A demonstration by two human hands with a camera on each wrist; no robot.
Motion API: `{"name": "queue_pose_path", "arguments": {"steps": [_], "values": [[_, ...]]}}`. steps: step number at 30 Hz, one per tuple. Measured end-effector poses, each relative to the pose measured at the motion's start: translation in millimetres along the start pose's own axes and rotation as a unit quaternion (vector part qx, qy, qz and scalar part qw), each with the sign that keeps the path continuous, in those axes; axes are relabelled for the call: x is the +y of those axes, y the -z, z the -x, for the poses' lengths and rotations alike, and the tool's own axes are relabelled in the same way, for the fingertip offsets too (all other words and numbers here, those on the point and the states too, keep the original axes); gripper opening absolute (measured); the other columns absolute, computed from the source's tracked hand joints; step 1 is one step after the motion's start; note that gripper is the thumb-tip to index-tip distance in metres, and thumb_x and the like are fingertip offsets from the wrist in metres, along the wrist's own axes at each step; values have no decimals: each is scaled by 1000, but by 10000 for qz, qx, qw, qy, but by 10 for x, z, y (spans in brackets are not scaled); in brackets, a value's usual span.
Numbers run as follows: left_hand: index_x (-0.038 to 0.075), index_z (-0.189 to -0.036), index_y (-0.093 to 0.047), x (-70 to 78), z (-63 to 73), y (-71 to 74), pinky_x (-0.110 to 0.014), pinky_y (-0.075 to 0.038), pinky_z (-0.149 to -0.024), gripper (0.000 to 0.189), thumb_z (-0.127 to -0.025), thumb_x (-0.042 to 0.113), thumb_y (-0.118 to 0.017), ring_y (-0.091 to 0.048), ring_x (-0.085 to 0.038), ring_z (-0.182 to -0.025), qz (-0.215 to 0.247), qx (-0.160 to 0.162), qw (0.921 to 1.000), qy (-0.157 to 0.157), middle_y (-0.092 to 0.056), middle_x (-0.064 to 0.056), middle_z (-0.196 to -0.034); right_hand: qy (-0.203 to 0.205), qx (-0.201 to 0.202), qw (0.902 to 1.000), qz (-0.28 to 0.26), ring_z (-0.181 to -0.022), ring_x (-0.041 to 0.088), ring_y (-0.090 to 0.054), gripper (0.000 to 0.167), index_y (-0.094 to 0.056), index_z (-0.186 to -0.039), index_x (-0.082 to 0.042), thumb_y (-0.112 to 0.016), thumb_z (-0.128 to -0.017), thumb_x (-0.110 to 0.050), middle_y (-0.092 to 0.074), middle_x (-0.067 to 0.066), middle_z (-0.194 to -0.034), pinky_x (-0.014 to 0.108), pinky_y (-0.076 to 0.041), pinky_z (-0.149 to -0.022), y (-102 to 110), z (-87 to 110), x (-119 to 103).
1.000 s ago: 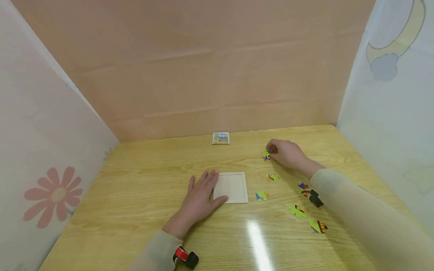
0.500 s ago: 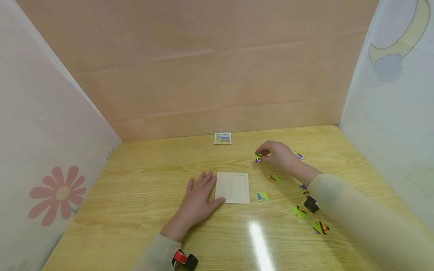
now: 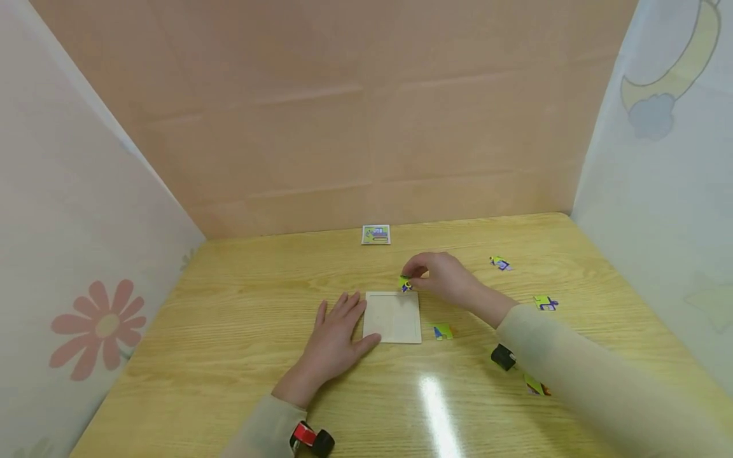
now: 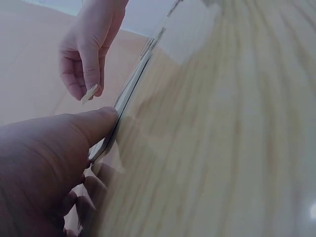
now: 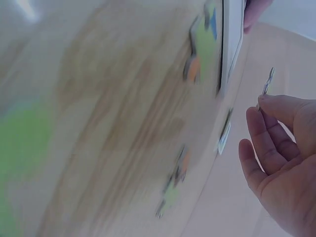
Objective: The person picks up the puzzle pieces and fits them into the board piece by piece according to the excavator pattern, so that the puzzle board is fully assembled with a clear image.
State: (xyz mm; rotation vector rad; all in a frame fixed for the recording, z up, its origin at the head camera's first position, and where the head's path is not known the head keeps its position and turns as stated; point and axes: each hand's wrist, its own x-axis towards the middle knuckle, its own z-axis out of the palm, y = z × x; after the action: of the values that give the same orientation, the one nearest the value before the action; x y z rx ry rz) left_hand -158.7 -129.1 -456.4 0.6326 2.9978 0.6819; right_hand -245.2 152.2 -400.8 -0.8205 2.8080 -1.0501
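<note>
My right hand (image 3: 449, 280) pinches a green and purple jigsaw piece (image 3: 405, 284) between thumb and fingertips, near the far right corner of a pale square puzzle tray (image 3: 392, 318). In the right wrist view the piece (image 5: 269, 81) stands up edge-on from the fingertips, apart from the tray (image 5: 232, 44). Bare board shows inside the tray's rim. My left hand (image 3: 335, 340) lies with fingers spread at the tray's left side, thumb at its near left corner. The left wrist view has that thumb (image 4: 94, 126) against the tray's edge.
A blue and green jigsaw piece (image 3: 443, 331) lies just right of the tray. Farther right are more pieces, among them a far one (image 3: 500, 263) and a purple-marked one (image 3: 546, 303); the right sleeve hides some. A small picture card (image 3: 375, 235) lies at the table's back edge.
My right hand has carried the jigsaw piece left and nearer, from the far right of the table to the tray's far right corner. The left hand stays beside the tray.
</note>
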Motion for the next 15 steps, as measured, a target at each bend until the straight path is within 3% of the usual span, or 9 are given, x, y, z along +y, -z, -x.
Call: {"name": "queue_pose_path", "arguments": {"steps": [15], "values": [[4,-164,-52,8,12,21,-69,-8,-132,76,-107,52,-70,-29,-40,-165,-68,17,9999,-98,-41,-16,-174,443,-322,9975,446,-98,17,-76,10,-84,-101,-11,-82,-98,-1,-81,-1,-102,40,-64,-92,-282,-127,-231]]}}
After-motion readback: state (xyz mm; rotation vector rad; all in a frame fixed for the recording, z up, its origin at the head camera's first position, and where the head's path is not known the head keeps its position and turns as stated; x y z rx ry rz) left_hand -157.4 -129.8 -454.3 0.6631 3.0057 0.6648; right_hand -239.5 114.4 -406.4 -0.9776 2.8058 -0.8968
